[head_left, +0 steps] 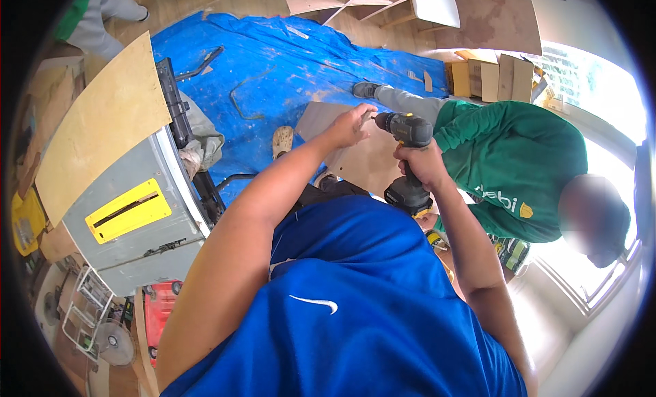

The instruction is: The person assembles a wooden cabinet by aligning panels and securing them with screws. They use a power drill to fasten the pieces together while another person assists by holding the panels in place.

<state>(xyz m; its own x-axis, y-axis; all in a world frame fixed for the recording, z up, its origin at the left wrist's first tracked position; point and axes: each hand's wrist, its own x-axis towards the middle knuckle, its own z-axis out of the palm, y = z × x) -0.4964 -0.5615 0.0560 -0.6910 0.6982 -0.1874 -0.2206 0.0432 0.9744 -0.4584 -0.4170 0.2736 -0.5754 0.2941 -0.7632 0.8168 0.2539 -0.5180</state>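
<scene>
A dark cordless drill [412, 130] lies across the front of me, its chuck turned to the left. My right hand [422, 163] is closed around the grip below the motor housing, above the battery. Just left of the chuck, my left hand [350, 126] has its thumb and fingers drawn together at the bit's tip; whatever is between them is too small to make out. Below both hands stands a light wooden panel [355, 166], partly hidden by my left forearm and the drill.
At my right a co-worker in a green top [512, 147] bends in close. A grey table saw [147, 212] with a plywood sheet [109, 130] on it stands at left. Blue tarp [273, 48] covers the floor; cut boards [502, 76] lean by the window.
</scene>
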